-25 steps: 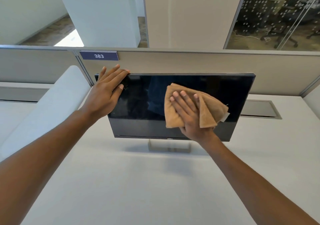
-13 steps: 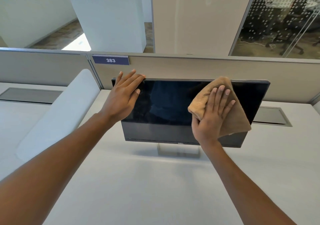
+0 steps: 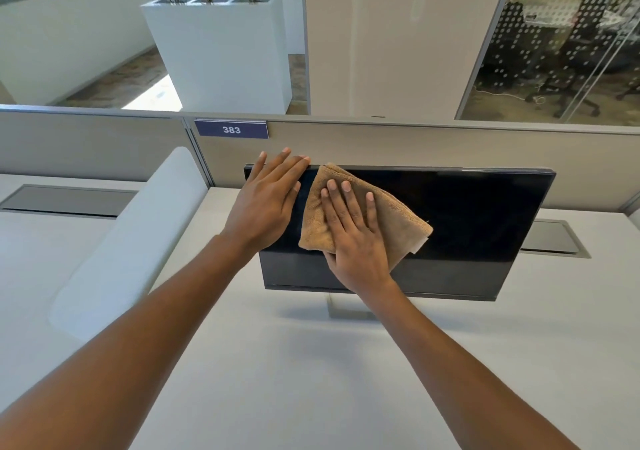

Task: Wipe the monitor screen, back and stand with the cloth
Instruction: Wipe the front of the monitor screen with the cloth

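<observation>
Press cloth [image 3: 398,223] evenly under flat right hand [image 3: 353,238], sweeping toward frame right; brace monitor [image 3: 478,214] top with flat left hand [image 3: 266,204].

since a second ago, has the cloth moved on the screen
Yes. The cloth under the right hand has slid left across the monitor, from right of centre to beside the left hand.

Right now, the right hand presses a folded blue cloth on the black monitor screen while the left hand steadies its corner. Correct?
The head view shows the folded cloth is tan, not blue; right hand, black monitor screen and left hand are as stated.
</observation>
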{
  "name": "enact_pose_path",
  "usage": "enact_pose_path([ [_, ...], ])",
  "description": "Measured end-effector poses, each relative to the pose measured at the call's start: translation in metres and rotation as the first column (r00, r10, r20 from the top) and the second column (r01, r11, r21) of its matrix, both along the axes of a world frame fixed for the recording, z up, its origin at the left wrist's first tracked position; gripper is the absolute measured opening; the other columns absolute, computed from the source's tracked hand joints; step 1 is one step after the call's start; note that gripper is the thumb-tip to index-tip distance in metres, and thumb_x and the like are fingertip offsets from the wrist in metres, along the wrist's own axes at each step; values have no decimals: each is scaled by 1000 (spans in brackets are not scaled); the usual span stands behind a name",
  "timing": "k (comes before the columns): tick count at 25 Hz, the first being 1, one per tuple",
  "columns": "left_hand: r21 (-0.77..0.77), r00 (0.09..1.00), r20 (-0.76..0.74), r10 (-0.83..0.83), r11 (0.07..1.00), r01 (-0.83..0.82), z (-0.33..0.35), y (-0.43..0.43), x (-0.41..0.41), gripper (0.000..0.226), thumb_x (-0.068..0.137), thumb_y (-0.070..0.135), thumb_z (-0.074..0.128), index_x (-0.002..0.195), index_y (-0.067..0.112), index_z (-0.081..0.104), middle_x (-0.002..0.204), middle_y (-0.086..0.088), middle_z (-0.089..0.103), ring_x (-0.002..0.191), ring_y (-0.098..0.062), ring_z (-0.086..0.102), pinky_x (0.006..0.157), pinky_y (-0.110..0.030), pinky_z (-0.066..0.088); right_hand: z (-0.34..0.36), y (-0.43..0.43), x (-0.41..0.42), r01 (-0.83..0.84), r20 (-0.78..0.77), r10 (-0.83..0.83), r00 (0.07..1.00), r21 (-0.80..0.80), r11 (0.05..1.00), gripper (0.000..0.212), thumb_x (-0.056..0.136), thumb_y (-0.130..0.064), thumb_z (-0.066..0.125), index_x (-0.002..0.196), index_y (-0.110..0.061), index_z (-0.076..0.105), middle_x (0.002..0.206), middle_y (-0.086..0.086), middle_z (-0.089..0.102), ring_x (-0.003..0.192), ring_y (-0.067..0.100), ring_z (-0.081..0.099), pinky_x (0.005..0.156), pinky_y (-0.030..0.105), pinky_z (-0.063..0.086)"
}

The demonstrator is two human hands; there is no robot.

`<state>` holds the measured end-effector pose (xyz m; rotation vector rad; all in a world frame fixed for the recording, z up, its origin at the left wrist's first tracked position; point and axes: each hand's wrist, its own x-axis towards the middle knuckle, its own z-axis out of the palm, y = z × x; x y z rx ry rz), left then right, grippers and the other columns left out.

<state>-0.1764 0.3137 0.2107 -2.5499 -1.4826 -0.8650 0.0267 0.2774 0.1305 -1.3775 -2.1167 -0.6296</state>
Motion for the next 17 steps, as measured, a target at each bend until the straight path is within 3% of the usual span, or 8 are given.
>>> enact_pose_path([
  [6, 114, 993, -102, 62, 992, -50, -3, -4, -11, 52, 114, 32, 27, 163, 16, 33, 168, -1, 34, 160, -16, 18, 131, -51, 8, -5, -11, 30, 114, -196, -108, 975, 18, 993, 76, 103, -37, 55, 163, -2, 25, 173, 15, 17, 161, 31, 13, 129, 59, 15],
  [10, 96, 988, -34, 151, 984, -147, -5, -2, -48, 54, 113, 34, 24, 162, 14, 36, 168, -4, 36, 160, -17, 20, 131, -51, 12, -7, -17, 41, 175, -295, -164, 941, 10, 984, 77, 103, -38, 54, 162, 0, 24, 172, 20, 19, 161, 36, 12, 127, 62, 18],
  [13, 60, 991, 26, 128, 990, -129, -4, 2, -65, 50, 112, 28, 30, 158, 13, 43, 163, -5, 44, 156, -19, 33, 129, -45, 21, -2, -14, 33, 187, -338, -176, 925, 2, 982, 75, 104, -40, 49, 162, 0, 24, 172, 22, 16, 161, 40, 8, 127, 64, 14],
  [17, -34, 986, 142, 87, 996, -83, -4, 1, -62, 45, 113, 21, 38, 156, 14, 47, 161, -4, 48, 152, -19, 38, 128, -39, 27, 1, -4, 2, 138, -285, -133, 949, -1, 990, 76, 104, -43, 48, 163, -1, 24, 172, 20, 14, 161, 40, 7, 128, 65, 10],
])
